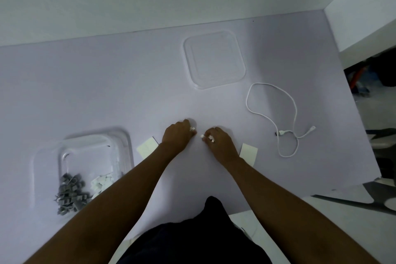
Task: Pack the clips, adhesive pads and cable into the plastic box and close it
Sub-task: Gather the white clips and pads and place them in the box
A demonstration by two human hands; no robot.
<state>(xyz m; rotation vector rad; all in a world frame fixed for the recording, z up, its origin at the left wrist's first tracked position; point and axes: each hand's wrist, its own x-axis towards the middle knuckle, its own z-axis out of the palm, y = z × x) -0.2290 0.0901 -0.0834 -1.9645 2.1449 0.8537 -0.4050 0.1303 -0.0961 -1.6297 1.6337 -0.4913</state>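
Note:
My left hand and my right hand rest side by side on the table's middle, each closed around small white clips that poke out between the fingers. The clear plastic box stands at the near left, holding several grey clips and white clips. Its clear lid lies flat at the far middle. A white cable lies loosely looped to the right. One adhesive pad sheet lies beside my left wrist, another adhesive pad sheet beside my right wrist.
The pale lilac table ends at a white wall at the back and at an edge on the right, where the floor and dark clutter show. My dark clothing fills the bottom middle.

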